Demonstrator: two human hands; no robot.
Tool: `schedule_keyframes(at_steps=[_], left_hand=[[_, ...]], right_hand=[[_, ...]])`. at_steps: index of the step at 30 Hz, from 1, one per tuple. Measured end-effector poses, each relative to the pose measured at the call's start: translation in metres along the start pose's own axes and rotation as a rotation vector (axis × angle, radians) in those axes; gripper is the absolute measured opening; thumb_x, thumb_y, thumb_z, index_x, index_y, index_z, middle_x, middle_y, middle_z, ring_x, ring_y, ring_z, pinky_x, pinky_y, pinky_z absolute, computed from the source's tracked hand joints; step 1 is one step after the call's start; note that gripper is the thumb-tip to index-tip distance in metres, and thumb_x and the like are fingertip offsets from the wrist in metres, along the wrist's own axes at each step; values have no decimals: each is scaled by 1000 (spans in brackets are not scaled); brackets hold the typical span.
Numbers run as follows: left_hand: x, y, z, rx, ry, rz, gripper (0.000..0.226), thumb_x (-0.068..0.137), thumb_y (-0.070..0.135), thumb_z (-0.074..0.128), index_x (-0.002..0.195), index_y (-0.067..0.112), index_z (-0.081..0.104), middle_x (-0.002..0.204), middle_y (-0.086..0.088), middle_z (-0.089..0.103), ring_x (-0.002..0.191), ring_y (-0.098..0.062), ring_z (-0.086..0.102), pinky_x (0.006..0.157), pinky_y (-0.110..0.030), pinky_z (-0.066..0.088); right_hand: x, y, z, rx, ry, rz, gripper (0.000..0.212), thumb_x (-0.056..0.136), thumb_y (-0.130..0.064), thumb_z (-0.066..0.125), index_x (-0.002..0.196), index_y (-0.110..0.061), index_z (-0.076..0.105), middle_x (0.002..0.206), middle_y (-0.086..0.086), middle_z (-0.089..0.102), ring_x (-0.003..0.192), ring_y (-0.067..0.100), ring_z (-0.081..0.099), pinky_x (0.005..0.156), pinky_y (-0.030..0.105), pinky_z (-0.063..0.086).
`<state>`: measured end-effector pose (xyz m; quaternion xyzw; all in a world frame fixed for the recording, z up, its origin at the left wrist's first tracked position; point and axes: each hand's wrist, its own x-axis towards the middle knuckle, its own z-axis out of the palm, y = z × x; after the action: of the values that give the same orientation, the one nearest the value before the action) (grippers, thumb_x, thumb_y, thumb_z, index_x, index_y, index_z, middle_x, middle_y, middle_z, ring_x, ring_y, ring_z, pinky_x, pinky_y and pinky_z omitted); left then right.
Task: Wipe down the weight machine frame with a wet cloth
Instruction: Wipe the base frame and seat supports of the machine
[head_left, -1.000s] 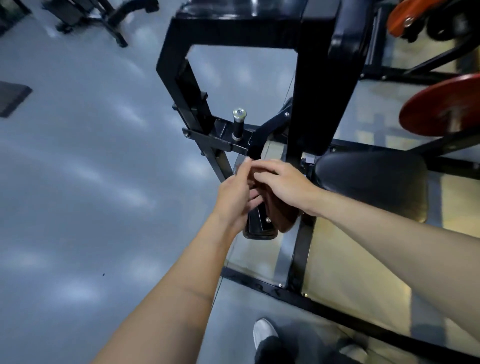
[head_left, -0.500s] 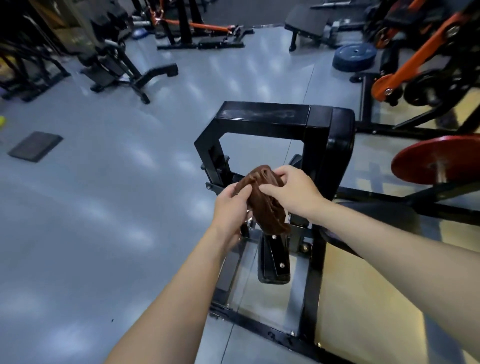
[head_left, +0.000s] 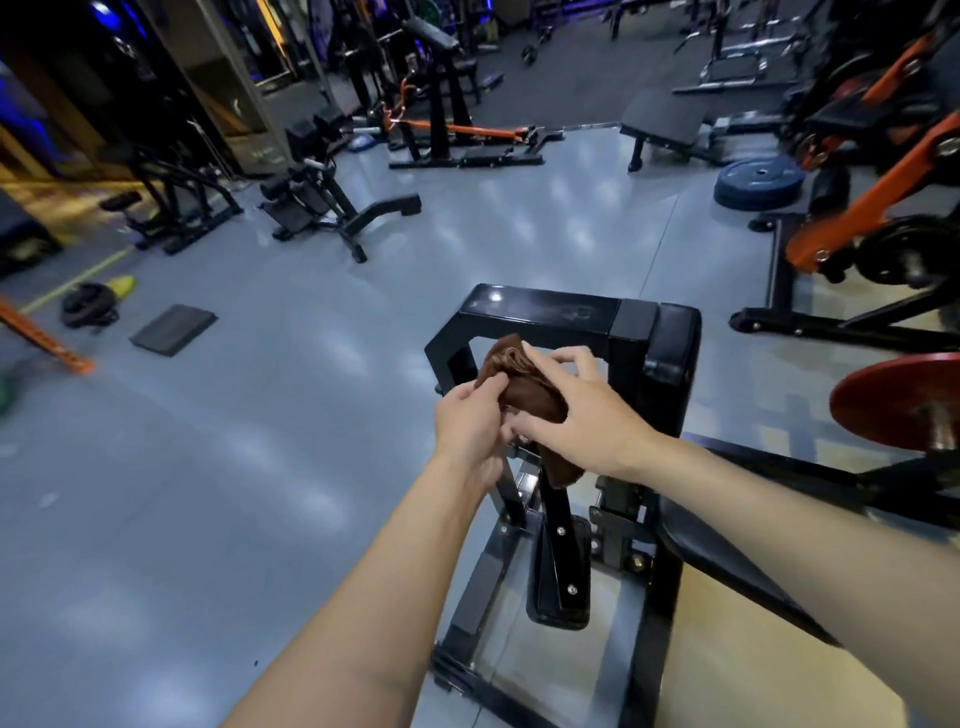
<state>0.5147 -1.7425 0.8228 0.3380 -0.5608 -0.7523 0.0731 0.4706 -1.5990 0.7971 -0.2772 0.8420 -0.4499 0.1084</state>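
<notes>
Holding a bunched brown cloth (head_left: 524, 387) between both hands, a person stands over the black weight machine frame (head_left: 540, 312) on a grey gym floor (head_left: 260, 415). The left hand (head_left: 470, 421) pinches the cloth's near-left edge, fingers curled onto the fabric, while the right hand (head_left: 582, 415) lies across its right side, thumb beneath and fingers (head_left: 566, 358) spread and bent over the top fold. A tail of the cloth hangs below the right palm, in front of the machine's lower upright.

The cloth is carried in the air, and no part of it can be seen pressed to the metal. The frame's top crossbar sits just beyond the hands, on their far side, its long axis running left to right across the view and ending at a dark padded block (head_left: 670, 358) on the right. Its left post drops down just behind the left hand.

By the look of it, the cloth is being gathered into a pad before the wipe. The coming move likely carries it forward and slightly up onto the crossbar, then along its length. The right hand, covering more of the cloth and lying closer to the bar, seems better placed to lead. A red weight plate (head_left: 898, 400) hangs at far right.
</notes>
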Motion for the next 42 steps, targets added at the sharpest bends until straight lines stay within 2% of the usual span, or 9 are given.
schedule_keyframes(at_steps=[5, 11, 16, 19, 23, 26, 31, 36, 42], left_hand=[[-2, 7, -2, -34, 0, -44, 18, 100, 9, 62, 108, -6, 68, 69, -10, 68, 54, -16, 62, 50, -24, 56], [17, 8, 0, 42, -42, -37, 30, 98, 39, 66, 110, 11, 71, 100, -6, 77, 81, -17, 71, 80, -31, 63], [53, 11, -11, 268, -44, 44, 14, 97, 20, 59, 99, 9, 69, 88, -4, 62, 73, -20, 53, 63, -29, 46], [82, 9, -19, 442, -64, 116, 9, 94, 13, 55, 90, 17, 63, 83, -4, 50, 75, -24, 41, 64, -30, 34], [119, 11, -21, 638, -53, 191, 25, 97, 18, 54, 116, 20, 70, 112, 5, 68, 87, -8, 62, 78, -29, 51], [150, 13, -25, 846, -67, 306, 43, 92, 21, 58, 135, 22, 61, 127, 0, 62, 103, -15, 63, 93, -37, 55], [192, 34, -18, 1324, -129, 678, 83, 91, 41, 70, 158, 19, 27, 167, -10, 17, 155, -31, 12, 123, -46, 25], [225, 57, 11, 1718, -284, 917, 114, 84, 74, 64, 164, 19, 4, 170, -10, 7, 157, -34, 2, 128, -45, 13], [239, 54, 31, 1716, -336, 1065, 87, 79, 80, 62, 138, 18, 46, 135, -3, 54, 129, -27, 46, 106, -40, 45]], right_hand=[[8, 2, -1, -134, -128, 12, 91, 98, -60, 56, 162, -44, -6, 151, 1, 40, 134, 22, 43, 112, 45, 42], [21, 3, -2, -18, 53, 139, 38, 106, -37, 45, 142, -35, 31, 112, 3, 64, 87, 20, 63, 74, 36, 48], [56, 0, -30, 147, 456, 361, 41, 107, -36, 41, 146, -22, 46, 127, 10, 62, 103, 24, 62, 80, 33, 42], [69, 5, -45, -57, 638, 386, 51, 108, -45, 40, 155, -25, 40, 148, 14, 44, 127, 33, 52, 100, 36, 40], [82, 21, -29, -452, 435, 509, 56, 108, -51, 36, 154, -20, 38, 169, 9, 11, 127, 41, 54, 99, 48, 47], [97, 32, -14, -650, 332, 505, 62, 108, -55, 28, 160, -21, 26, 171, 6, 13, 125, 38, 56, 92, 48, 50], [118, 29, -20, -789, 275, 408, 55, 107, -60, 27, 155, -34, 38, 166, -9, 29, 125, 31, 59, 87, 41, 52], [109, 31, -45, -807, 258, 443, 46, 108, -47, 38, 153, -43, 43, 160, -16, 39, 134, 28, 44, 104, 44, 44], [112, 44, -40, -723, 330, 421, 46, 106, -44, 41, 152, -42, 46, 162, -21, 36, 128, 27, 42, 103, 43, 43]])
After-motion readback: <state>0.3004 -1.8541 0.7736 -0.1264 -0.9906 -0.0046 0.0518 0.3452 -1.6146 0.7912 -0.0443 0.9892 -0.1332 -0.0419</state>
